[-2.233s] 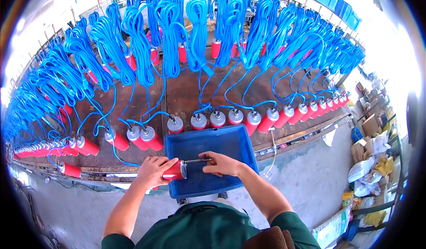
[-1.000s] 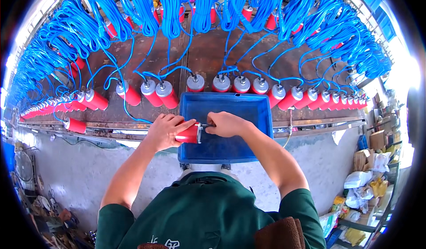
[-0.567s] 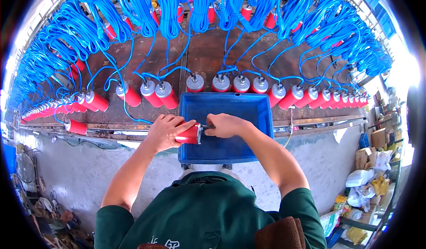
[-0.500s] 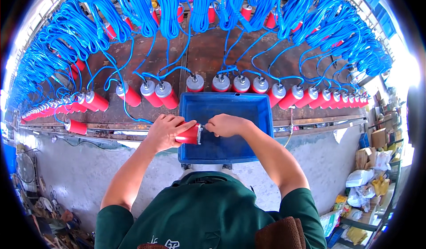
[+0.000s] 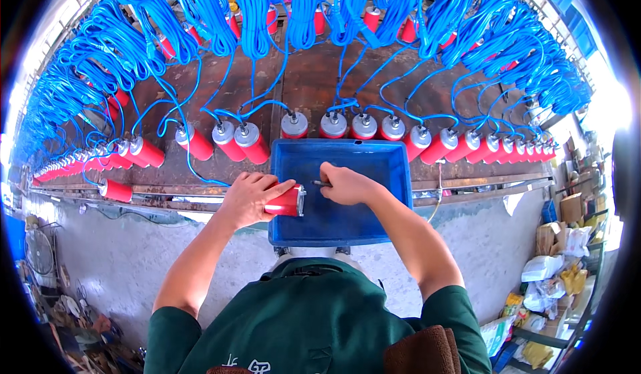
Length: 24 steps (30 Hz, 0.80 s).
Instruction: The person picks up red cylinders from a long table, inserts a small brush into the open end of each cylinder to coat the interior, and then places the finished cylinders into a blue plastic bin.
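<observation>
Red cylinder [image 5: 284,201] held over blue tray [image 5: 394,174].
Left hand [image 5: 248,198] fingers wrap its body; right hand [image 5: 347,184], fist clenched on thin dark tool [image 5: 319,183], points it toward the cylinder's metal end.

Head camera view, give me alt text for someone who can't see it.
A person's left hand grips a red cylinder over a blue plastic tray while the right hand holds a thin dark tool at its end. Behind, a row of red cylinders with coiled blue cables lines a wooden bench.
</observation>
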Motion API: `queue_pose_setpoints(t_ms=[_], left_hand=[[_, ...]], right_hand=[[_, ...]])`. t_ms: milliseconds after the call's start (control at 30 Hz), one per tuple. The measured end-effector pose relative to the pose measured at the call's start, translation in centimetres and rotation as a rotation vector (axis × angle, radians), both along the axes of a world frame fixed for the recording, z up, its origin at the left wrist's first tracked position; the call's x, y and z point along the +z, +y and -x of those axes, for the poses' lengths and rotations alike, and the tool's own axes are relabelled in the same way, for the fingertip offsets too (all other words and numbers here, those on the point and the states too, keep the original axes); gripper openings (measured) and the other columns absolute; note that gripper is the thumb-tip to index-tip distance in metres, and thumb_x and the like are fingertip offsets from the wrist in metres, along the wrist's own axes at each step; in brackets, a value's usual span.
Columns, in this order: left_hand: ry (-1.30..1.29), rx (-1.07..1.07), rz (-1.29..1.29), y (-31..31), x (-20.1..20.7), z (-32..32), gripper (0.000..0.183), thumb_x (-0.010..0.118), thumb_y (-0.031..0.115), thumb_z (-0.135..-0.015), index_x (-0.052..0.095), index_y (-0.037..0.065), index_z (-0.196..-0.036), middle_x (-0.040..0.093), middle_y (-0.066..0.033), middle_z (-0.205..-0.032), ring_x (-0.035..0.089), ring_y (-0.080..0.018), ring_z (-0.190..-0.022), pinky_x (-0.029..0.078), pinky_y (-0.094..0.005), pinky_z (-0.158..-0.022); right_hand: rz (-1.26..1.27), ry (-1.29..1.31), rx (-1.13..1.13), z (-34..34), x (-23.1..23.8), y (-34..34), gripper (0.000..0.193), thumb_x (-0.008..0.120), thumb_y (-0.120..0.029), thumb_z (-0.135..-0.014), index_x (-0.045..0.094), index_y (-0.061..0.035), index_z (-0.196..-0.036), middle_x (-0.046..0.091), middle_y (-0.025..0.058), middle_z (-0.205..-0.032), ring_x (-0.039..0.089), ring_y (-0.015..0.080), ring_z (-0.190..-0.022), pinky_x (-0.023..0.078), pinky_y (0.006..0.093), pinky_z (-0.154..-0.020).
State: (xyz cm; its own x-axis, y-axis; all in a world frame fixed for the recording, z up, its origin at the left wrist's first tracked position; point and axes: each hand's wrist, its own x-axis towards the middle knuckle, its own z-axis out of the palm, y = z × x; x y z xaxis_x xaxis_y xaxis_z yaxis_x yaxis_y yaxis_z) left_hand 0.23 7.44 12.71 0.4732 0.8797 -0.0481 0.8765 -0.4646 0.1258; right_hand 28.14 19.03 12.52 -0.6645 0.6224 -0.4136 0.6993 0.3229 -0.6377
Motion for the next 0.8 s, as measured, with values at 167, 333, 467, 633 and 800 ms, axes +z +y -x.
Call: queue_pose_setpoints(t_ms=[167,333,467,633,800], left_hand=[[0.096,-0.036,-0.074,-0.1,-0.2,0.2,0.106,0.095,0.038,-0.069,0.047,0.033,-0.163,0.066,0.0002,-0.133,0.065,-0.0251,-0.123,0.047,-0.0445,-0.104],[-0.091,-0.008,-0.276,-0.9,-1.0,0.9,0.111,0.100,0.040,-0.059,0.052,0.025,-0.157,0.061,-0.0037,-0.140,0.059,-0.0292,-0.131,0.043,-0.0536,-0.111],[-0.465,0.613,-0.484,-5.2,-3.9,1.5,0.109,0.102,0.048,-0.056,0.057,0.010,-0.148,0.056,-0.0157,-0.145,0.056,-0.0412,-0.133,0.042,-0.0555,-0.113],[-1.278,1.118,0.054,-7.3,-9.8,2.6,0.096,0.095,0.057,-0.078,0.057,-0.004,-0.141,0.066,-0.0161,-0.128,0.066,-0.0277,-0.114,0.056,-0.0425,-0.095],[-1.882,1.119,0.517,-4.6,-8.7,1.8,0.085,0.088,0.056,-0.089,0.053,0.002,-0.144,0.073,-0.0097,-0.113,0.073,-0.0168,-0.094,0.061,-0.0294,-0.071]], right_hand=[[0.226,0.400,-0.284,0.9,-2.4,-2.8,0.089,0.085,-0.057,-0.091,0.057,0.0058,-0.148,0.075,0.0188,-0.116,0.072,0.0242,-0.109,0.058,0.0361,-0.094],[0.318,0.378,-0.282,3.5,-3.2,-6.3,0.080,0.088,-0.043,-0.092,0.056,0.0017,-0.150,0.074,0.0159,-0.122,0.070,0.0224,-0.111,0.056,0.0362,-0.099],[0.383,0.410,-0.401,3.6,-3.9,-7.1,0.077,0.089,-0.034,-0.092,0.054,0.0018,-0.151,0.072,0.0130,-0.121,0.068,0.0187,-0.105,0.056,0.0331,-0.095],[0.371,0.368,-0.431,4.2,-3.2,-8.1,0.085,0.092,-0.034,-0.087,0.051,0.0012,-0.152,0.073,0.0163,-0.125,0.071,0.0241,-0.114,0.055,0.0343,-0.103],[0.030,0.233,-0.267,5.5,-0.7,-8.8,0.090,0.096,-0.040,-0.081,0.054,-0.0035,-0.151,0.073,0.0231,-0.131,0.072,0.0338,-0.122,0.056,0.0412,-0.107]])
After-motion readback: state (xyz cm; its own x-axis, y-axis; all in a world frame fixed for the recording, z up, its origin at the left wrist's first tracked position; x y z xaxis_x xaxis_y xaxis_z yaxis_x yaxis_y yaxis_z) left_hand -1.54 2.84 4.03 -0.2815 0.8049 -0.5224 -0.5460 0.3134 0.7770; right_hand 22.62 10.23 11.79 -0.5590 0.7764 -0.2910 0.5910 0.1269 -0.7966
